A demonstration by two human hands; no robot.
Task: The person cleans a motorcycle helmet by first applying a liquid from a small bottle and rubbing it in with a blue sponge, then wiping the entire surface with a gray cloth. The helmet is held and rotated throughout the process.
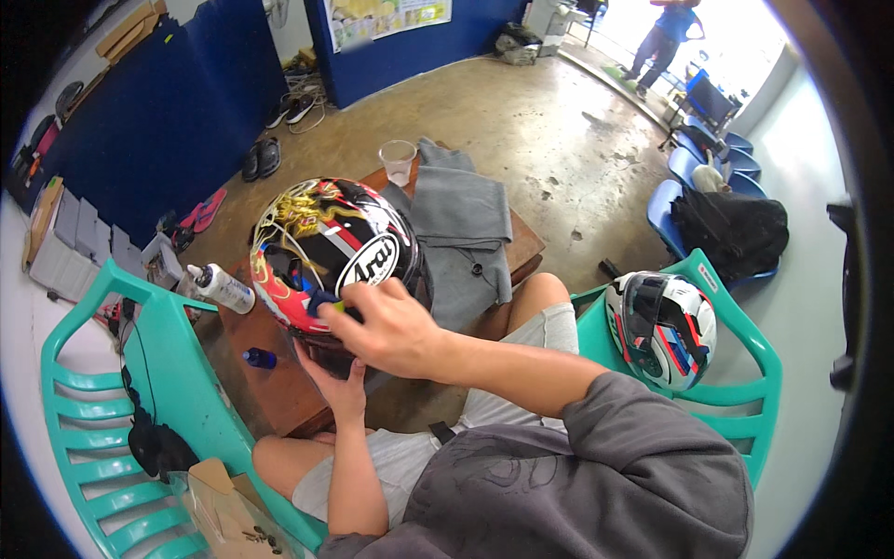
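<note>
A glossy full-face motorcycle helmet (pixel 328 228), black, red and white with a gold dragon design, is in front of me above a low brown table. My left hand (pixel 339 389) supports its lower edge from beneath, with the fingertips partly hidden by the shell. At the helmet's near side, my right hand (pixel 386 328) is closed in a pinch. A small blue and yellow-green piece (pixel 322 301) shows at its fingertips against the helmet; its kind is unclear. Grey cloth (pixel 461 210) lies just beyond, on the table.
The brown table (pixel 279 396) bears a clear cup (pixel 398 161) and a small blue bottle (pixel 259 358). A white squeeze bottle (pixel 223 288) is to the left. Green chairs flank me; the right one (pixel 738 340) holds a white helmet (pixel 663 328). A person (pixel 663 42) stands at the far doorway.
</note>
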